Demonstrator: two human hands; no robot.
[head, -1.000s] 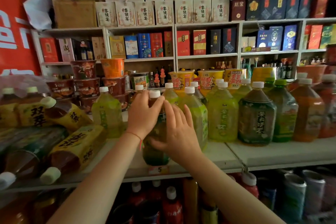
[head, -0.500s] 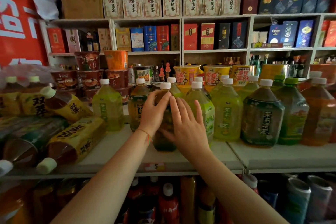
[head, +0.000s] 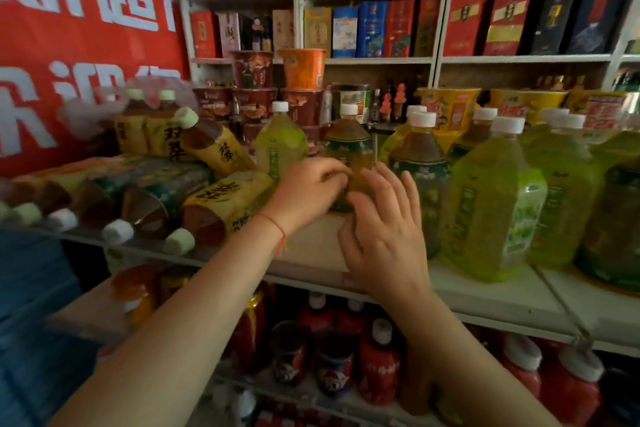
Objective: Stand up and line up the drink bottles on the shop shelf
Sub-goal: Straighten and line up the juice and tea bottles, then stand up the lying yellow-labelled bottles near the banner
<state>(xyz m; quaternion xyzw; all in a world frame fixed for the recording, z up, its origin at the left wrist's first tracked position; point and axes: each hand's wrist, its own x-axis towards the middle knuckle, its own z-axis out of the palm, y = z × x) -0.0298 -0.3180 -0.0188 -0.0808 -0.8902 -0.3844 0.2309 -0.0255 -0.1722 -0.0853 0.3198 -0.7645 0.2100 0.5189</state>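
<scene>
On the shelf [head: 485,302], two hands [head: 311,191] [head: 384,236] flank one upright bottle [head: 348,146].

A row of upright bottles [head: 495,204] is set along the shelf [head: 502,298], running from its middle to the right. At the left end of the shelf, bottles lying on their sides [head: 145,198] are stacked, caps toward the front edge. Between the two groups, one upright bottle [head: 349,146] is placed further back, with another upright bottle [head: 280,146] just to its left. Both hands are found in front of it: the left hand [head: 308,191] at its left side, the right hand [head: 384,232] at its right. Noodle cups [head: 256,94] are stacked behind the bottles. Boxes [head: 374,28] are ranged on shelving further back. More bottles [head: 381,357] are kept on the shelf below.
</scene>
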